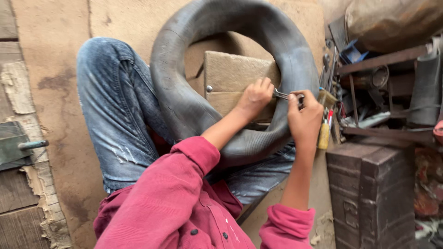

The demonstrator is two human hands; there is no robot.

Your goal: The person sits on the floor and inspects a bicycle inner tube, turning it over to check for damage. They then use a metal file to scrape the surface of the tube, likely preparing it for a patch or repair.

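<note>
A big black rubber inner tube [184,92] lies across my lap, ringed around a wooden block [230,76]. My left hand [254,97] is closed on a small metal tool [281,95] that looks like scissors or pliers, held against the tube's right side. My right hand [304,117] pinches the tube's rubber just beside the tool's tip. I wear a red shirt with pushed-up sleeves and blue jeans [115,110]. What the tool's jaws touch is hidden by my right fingers.
A dark metal trunk [369,193] stands at the lower right. Above it a rusty rack [383,60] holds tools, tins and rubber scraps. A yellow tube of glue [324,133] hangs near my right hand. Worn wooden boards [18,184] lie at the left.
</note>
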